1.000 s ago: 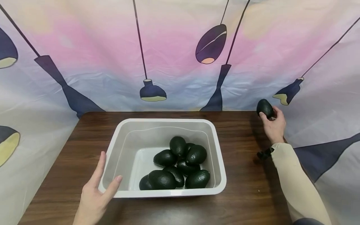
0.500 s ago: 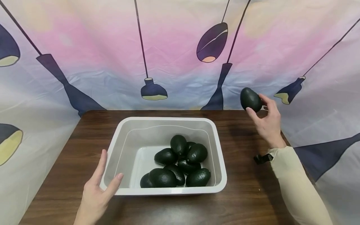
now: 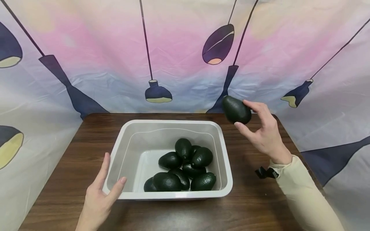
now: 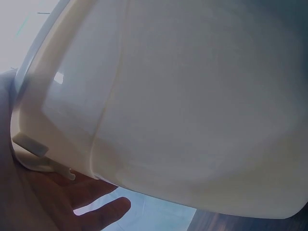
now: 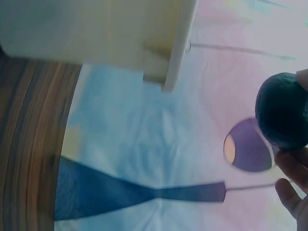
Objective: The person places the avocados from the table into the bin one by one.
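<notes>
While the left hand (image 3: 99,195) rests flat-fingered against the tub's (image 3: 170,195) near-left corner, the right hand (image 3: 261,133) pinches an avocado (image 3: 236,110) in the air, just past the tub's far-right corner, long axis tilted toward the pile (image 3: 182,170).

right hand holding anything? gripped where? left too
The right hand pinches an avocado by its broad lower end, in the air beside the tub's far right corner. The left hand holds nothing; it rests open against the white tub.
</notes>
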Motion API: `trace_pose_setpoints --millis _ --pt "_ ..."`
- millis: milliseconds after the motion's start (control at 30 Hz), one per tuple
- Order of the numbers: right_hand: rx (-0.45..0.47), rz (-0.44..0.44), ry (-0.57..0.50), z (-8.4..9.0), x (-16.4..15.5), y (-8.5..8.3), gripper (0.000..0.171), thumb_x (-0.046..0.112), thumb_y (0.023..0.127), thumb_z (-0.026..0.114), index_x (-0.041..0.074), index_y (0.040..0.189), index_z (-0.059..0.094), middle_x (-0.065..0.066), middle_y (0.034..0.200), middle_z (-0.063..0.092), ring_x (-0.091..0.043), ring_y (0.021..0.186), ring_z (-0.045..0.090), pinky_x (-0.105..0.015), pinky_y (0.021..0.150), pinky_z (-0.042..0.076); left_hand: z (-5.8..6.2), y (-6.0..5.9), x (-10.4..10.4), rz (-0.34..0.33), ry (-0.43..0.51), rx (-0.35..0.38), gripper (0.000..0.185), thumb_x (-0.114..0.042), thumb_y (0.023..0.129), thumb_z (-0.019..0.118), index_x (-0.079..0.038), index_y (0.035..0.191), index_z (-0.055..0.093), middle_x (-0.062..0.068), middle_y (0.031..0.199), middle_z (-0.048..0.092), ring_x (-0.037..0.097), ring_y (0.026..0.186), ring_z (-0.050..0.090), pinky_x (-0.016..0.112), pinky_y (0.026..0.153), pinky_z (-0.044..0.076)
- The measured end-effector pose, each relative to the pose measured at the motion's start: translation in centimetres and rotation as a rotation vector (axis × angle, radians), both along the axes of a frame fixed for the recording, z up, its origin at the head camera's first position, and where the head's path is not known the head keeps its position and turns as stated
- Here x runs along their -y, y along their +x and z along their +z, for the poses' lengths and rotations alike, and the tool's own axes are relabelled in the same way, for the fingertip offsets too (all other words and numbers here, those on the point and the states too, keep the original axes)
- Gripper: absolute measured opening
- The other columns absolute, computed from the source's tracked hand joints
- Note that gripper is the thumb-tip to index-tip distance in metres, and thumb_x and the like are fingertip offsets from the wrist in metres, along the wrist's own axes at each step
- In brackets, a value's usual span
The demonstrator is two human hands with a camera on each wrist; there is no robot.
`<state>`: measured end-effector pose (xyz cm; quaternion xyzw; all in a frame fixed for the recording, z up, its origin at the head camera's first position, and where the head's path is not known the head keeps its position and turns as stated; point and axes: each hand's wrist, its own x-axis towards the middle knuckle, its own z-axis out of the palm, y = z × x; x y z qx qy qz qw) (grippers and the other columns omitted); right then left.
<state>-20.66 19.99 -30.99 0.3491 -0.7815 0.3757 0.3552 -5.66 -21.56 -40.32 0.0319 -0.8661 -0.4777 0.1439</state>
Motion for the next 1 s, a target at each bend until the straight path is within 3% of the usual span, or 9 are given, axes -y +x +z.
trace_pose_setpoints --millis 233,433,667,833,1000 --pt "-0.070 0.166 0.094 0.5 2.1 1.0 0.060 0.038 0.094 0.063 -0.014 0.123 0.056 -0.031 0.115 0.057 -0.040 0.103 0.050 -0.030 0.094 0.036 0.0 -0.1 -0.1 -0.003 -0.001 0.001 0.084 -0.013 0.090 0.070 -0.038 0.154 0.021 0.005 0.153 0.036 -0.012 0.123 0.038 0.003 0.092 0.031" --pt "-0.035 0.252 0.220 -0.5 2.4 0.4 0.057 0.036 0.094 0.063 -0.005 0.133 0.053 -0.021 0.132 0.053 -0.036 0.115 0.046 -0.038 0.098 0.034 0.1 -0.1 -0.4 0.004 -0.002 -0.006 0.084 -0.012 0.090 0.070 -0.038 0.153 0.022 0.008 0.151 0.039 -0.011 0.122 0.040 0.004 0.092 0.032" --pt "0.051 0.166 0.323 -0.9 1.9 0.7 0.058 0.042 0.097 0.056 0.004 0.141 0.049 -0.013 0.144 0.044 -0.032 0.128 0.039 -0.047 0.103 0.026 0.2 -0.4 -0.5 -0.013 -0.014 -0.016 0.084 -0.012 0.089 0.071 -0.037 0.153 0.023 0.007 0.152 0.036 -0.011 0.125 0.037 0.004 0.095 0.029" --pt "0.064 0.098 0.300 -1.0 0.9 0.6 0.053 0.043 0.098 0.054 0.005 0.134 0.056 -0.014 0.143 0.045 -0.035 0.124 0.038 -0.050 0.097 0.025 0.3 -0.3 -0.4 -0.009 -0.011 -0.023 0.085 -0.011 0.088 0.071 -0.037 0.154 0.023 0.008 0.152 0.036 -0.010 0.126 0.037 0.004 0.095 0.030" --pt "0.130 0.024 0.302 -1.4 -0.5 0.8 0.048 0.028 0.093 0.065 0.009 0.136 0.055 -0.014 0.145 0.042 -0.035 0.128 0.035 -0.052 0.092 0.024 0.3 -0.2 -0.3 -0.007 -0.002 -0.016 0.085 -0.011 0.089 0.071 -0.037 0.154 0.022 0.009 0.151 0.037 -0.011 0.124 0.038 0.004 0.094 0.031"
